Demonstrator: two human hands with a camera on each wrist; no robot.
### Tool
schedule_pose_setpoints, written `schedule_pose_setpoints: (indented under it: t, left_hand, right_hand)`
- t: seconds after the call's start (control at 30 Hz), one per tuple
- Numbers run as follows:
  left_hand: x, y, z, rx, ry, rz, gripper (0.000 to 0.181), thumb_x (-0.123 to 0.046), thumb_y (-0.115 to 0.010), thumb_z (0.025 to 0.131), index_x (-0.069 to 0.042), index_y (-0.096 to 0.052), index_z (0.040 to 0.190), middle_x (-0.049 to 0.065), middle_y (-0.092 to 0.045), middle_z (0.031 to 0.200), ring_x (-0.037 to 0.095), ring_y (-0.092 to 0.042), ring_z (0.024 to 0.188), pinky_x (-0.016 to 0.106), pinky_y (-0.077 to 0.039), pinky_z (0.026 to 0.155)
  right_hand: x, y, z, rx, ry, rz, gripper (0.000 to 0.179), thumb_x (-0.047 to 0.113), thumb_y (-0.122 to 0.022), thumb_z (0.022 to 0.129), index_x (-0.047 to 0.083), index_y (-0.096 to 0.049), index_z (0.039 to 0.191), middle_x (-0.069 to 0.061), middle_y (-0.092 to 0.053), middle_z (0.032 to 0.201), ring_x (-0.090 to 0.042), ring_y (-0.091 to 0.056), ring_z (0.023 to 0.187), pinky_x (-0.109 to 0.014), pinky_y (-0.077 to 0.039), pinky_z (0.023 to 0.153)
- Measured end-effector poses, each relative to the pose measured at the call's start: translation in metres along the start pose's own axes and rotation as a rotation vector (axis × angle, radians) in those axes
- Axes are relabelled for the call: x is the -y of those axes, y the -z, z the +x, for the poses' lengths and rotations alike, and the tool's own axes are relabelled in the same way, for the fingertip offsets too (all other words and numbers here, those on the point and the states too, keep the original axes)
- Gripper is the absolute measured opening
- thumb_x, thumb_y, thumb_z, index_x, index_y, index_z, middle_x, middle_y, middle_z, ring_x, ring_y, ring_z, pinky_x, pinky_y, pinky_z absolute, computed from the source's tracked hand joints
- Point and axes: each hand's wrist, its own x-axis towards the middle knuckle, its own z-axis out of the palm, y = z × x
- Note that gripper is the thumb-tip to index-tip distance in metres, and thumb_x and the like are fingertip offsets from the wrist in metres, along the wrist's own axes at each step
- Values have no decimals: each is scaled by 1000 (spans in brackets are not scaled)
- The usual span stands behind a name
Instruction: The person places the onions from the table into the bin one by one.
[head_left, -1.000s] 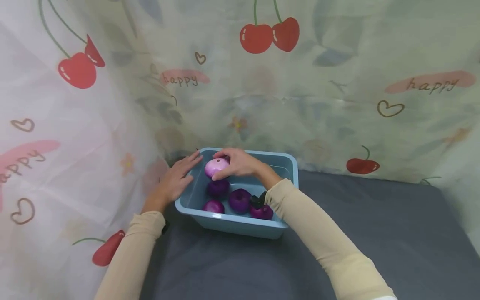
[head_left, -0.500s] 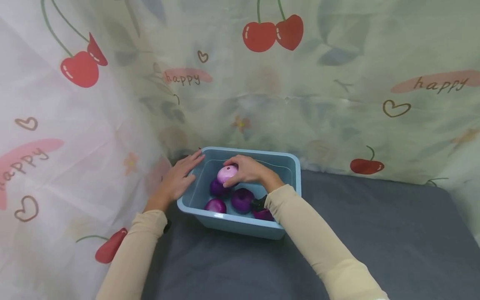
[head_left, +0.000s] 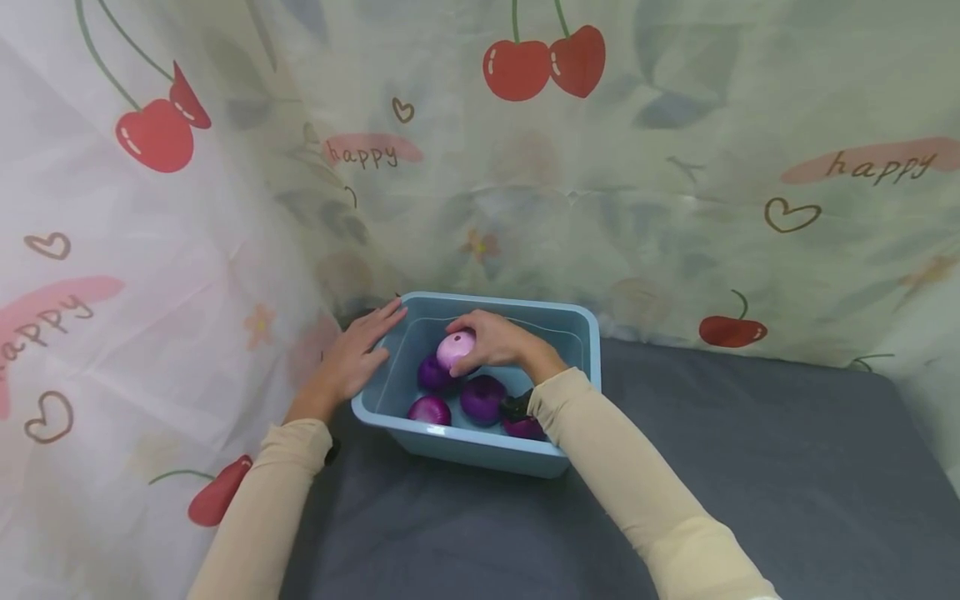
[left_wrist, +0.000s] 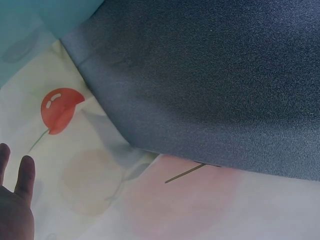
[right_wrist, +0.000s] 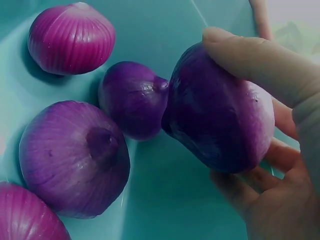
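Note:
A light-blue plastic basin (head_left: 480,460) stands on the dark cloth with several purple onions in it. My right hand (head_left: 504,340) grips one onion (head_left: 454,350) between thumb and fingers, its pale pinkish end facing up. In the right wrist view this onion's dark pointed end meets, or nearly meets, a smaller dark onion (right_wrist: 134,100). Beside those lie a large dark onion (right_wrist: 75,160) and a brighter magenta onion (right_wrist: 72,39). Another magenta onion (right_wrist: 29,215) is cut off by the frame edge. With fingers extended, my left hand (head_left: 351,360) lies along the basin's left rim.
Dark grey cloth (head_left: 720,467) covers the surface in front of and to the right of the basin. Cherry-printed sheeting (head_left: 480,200) hangs close behind the basin and on its left. A black wrist device (head_left: 516,407) on the right wrist partly covers one onion.
My right hand has carried its onion lower and slightly to the right inside the basin, down to the smaller dark one. It barely moves over the last half second. The left hand stays put.

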Motion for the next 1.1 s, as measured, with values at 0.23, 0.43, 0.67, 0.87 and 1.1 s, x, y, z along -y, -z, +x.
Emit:
schedule_pose_setpoints:
  t: [0.23, 0.43, 0.67, 0.87, 1.1]
  left_hand:
    - [-1, 1, 2, -9, -21, 1, 64, -25, -40, 100, -32, -28, 162, -5, -18, 173, 38, -19, 159, 71, -19, 122]
    - [-1, 1, 3, -5, -21, 7, 64, -24, -40, 100, -31, -28, 162, -5, -18, 173, 39, -19, 159, 71, -18, 122]
    - [-3, 0, 4, 4, -20, 13, 63, -25, -40, 101, -33, -27, 162, -6, -18, 173, 39, -18, 159, 71, -18, 122]
    - [-2, 0, 4, 4, -28, 34, 63, -25, -41, 101, -31, -28, 162, -5, -18, 173, 40, -19, 158, 72, -19, 121]
    - [-1, 4, 2, -2, -35, 86, 63, -27, -42, 100, -29, -29, 162, -4, -21, 173, 42, -20, 157, 73, -22, 119]
  right_hand:
    - [2, 3, -1, 11, -13, 14, 80, 43, -84, 78, 13, -55, 146, -9, -51, 150, -26, -51, 137, -43, -44, 115]
    - [2, 5, -3, 17, -34, 26, 79, 47, -82, 81, 12, -54, 146, -9, -53, 149, -28, -51, 139, -45, -43, 117]
    - [5, 9, -5, 21, -33, 43, 74, 48, -78, 85, 11, -55, 145, -9, -56, 148, -29, -52, 140, -45, -42, 118]
    - [14, 18, -5, 103, -6, 18, 68, 48, -74, 88, 11, -57, 143, -7, -59, 147, -30, -52, 141, -44, -42, 118]
    - [29, 32, -12, 148, 15, -19, 61, 49, -67, 93, 13, -59, 142, -7, -59, 148, -26, -51, 142, -44, -41, 119]
